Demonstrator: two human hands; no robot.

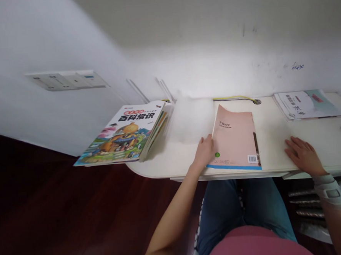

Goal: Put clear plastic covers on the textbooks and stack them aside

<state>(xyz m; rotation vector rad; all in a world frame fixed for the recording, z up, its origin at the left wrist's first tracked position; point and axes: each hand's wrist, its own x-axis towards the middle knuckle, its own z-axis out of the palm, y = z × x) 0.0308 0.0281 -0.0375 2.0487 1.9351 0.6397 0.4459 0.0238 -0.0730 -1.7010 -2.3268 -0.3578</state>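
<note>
Pink world-history textbook [234, 139] on white desk [271, 136], back cover up, barcode at the near edge. Left hand [205, 150] grasps its left edge; upper-left corner curls up, so the grip probably steadies or lifts the loose side. Right hand [303, 156] released, fingers spread on the desk, right of the textbook and apart from it; likely just support.

Left of the textbook: general-knowledge picture book [124, 134] atop other books, overhanging the desk edge. Between them, a pale blurred object [190, 120], identity unclear, crowds that side. Behind the textbook: yellow cable [232, 98]. To its far right: white-covered book [309, 104].
</note>
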